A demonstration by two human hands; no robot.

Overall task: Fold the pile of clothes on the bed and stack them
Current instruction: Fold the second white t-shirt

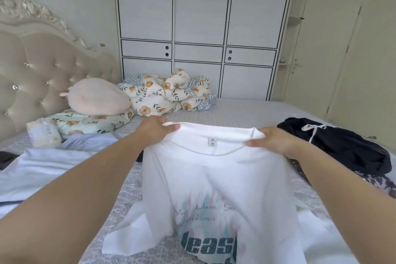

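Note:
A white T-shirt (216,180) with dark printed lettering on its front hangs in front of me, lifted by its shoulders above the bed (246,111). My left hand (155,129) grips the left shoulder beside the collar. My right hand (272,140) grips the right shoulder. The shirt's lower part and sleeves trail on the bedcover. A black garment with a white drawstring (340,146) lies bunched at the right. A pale blue garment (49,167) is spread at the left.
A floral duvet (167,92) is heaped at the far side, with a pink plush pillow (97,96) and floral pillow beside the tufted headboard (38,75). A tissue pack (44,133) lies at the left. A white wardrobe (201,28) stands behind the bed.

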